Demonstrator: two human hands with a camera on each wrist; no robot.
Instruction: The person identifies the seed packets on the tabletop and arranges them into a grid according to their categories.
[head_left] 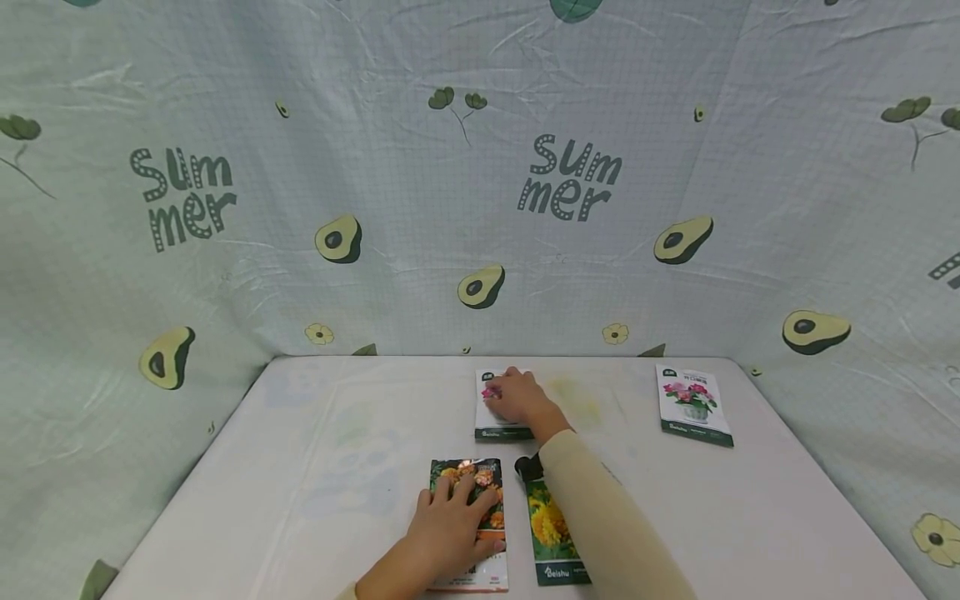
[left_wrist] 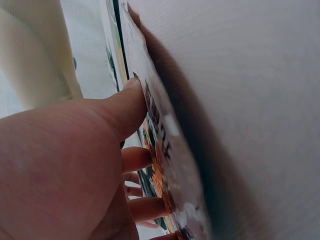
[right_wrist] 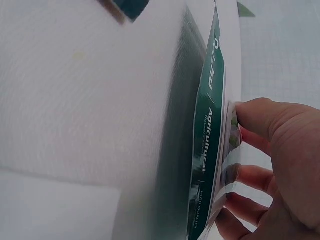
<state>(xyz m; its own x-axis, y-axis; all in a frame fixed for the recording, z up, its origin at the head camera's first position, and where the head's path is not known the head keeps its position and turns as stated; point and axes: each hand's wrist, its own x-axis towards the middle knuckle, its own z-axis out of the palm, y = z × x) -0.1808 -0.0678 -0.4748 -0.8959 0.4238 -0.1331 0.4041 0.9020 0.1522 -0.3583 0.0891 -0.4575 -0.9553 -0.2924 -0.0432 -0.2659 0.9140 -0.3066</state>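
Note:
My left hand lies with spread fingers on a seed packet printed with orange flowers, near the front of the table. In the left wrist view, the thumb and fingertips press on the packet's printed face. Farther back, my right hand touches a white seed packet with a pink flower and a green bottom band. The right wrist view has its thumb and fingertips on the face of this packet, around no edge. Part of the picture is hidden under the hand.
Beneath the right sleeve lies a packet with yellow flowers, partly covered. A small black round object is at its top end. Another white packet with pink flowers lies at the back right of the white table. A patterned cloth hangs behind.

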